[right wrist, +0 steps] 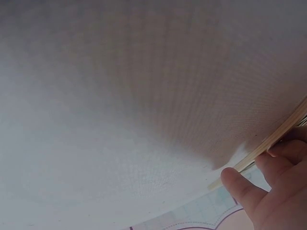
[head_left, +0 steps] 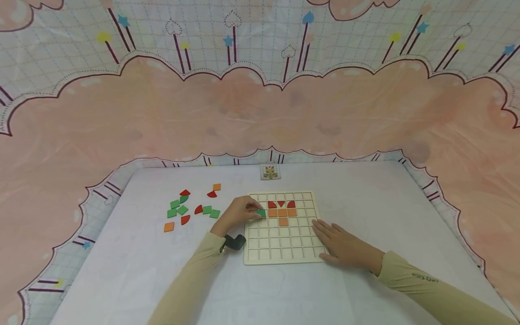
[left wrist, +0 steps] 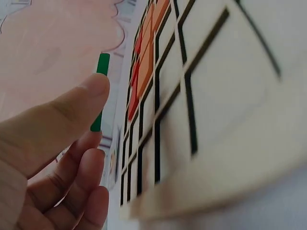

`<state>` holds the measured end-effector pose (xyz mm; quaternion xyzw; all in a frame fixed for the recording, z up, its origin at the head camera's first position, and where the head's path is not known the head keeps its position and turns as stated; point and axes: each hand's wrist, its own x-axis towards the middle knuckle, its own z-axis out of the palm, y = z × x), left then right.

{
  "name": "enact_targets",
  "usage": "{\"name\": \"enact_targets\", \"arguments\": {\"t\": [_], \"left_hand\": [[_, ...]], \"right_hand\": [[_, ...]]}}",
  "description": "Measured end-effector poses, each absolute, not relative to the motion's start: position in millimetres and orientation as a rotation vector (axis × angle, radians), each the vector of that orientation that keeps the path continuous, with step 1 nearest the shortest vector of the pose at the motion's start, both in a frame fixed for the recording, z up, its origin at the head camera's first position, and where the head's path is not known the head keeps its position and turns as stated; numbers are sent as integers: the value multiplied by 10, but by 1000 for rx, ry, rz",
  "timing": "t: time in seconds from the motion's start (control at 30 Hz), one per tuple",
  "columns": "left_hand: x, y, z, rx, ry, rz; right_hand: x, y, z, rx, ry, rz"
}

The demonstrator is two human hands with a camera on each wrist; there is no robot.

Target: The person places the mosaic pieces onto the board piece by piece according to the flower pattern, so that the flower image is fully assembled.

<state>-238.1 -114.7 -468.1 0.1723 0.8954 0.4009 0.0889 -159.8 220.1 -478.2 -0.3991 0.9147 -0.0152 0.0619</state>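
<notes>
My left hand (head_left: 239,212) is over the left side of a pale wooden grid board (head_left: 264,243). Between thumb and fingers it pinches a green tile (left wrist: 100,63), seen edge-on in the left wrist view and held just above the cells. Right beside that tile on the board lies a row of orange square tiles (head_left: 282,212), with one more orange square below its middle. Red pieces (head_left: 271,205) sit in the row above. My right hand (head_left: 347,246) rests along the board's right edge, fingers extended, fingertips at the rim (right wrist: 268,141).
Loose green squares (head_left: 172,213), red quarter-round pieces (head_left: 185,220) and orange squares (head_left: 169,227) lie scattered on the white table left of the board. A small pattern card (head_left: 270,171) lies behind the board. A printed cloth (head_left: 260,108) hangs around the table.
</notes>
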Motion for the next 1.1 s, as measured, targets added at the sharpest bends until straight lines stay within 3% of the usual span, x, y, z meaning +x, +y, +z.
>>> {"name": "enact_targets", "arguments": {"t": [0.43, 1.1], "left_hand": [[-2306, -907, -4747, 701, 2636, 1134], [-2307, -843, -4788, 602, 2706, 981]], "right_hand": [[-1611, 2212, -4792, -1240, 2777, -24], [-1613, 2212, -4814, -1227, 2771, -56]]}}
